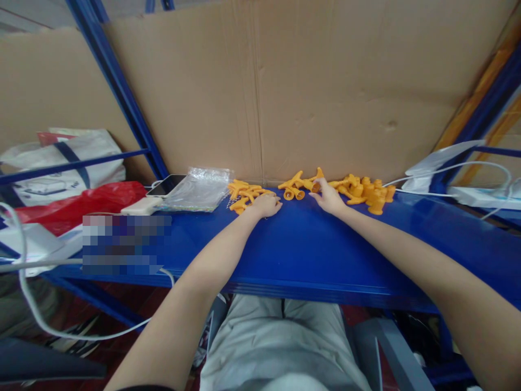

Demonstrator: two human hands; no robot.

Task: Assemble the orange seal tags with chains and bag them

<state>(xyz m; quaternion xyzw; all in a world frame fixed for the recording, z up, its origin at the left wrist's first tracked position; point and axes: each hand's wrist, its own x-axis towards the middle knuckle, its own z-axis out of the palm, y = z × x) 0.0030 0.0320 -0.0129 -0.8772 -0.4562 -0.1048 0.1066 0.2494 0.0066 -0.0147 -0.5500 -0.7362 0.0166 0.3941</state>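
Observation:
On the blue shelf, my right hand (329,197) has its thumb and fingers closed around an orange branched piece (316,186) with a hollow round end. Just left of it lie two similar orange pieces (293,187), their hollow ends facing me. My left hand (266,205) is closed, knuckles up, at the right edge of a pile of orange pieces (241,191) with thin metal chains among them. Whatever is under its fingers is hidden. Right of my right hand stands a larger group of orange pieces (372,194), some upright, some lying down.
A cardboard wall (325,98) closes off the back. To the left are clear plastic bags (199,190), a phone (166,185), a white power bank (141,206) and a red plastic bag (87,203). White cables (494,164) run at the right end.

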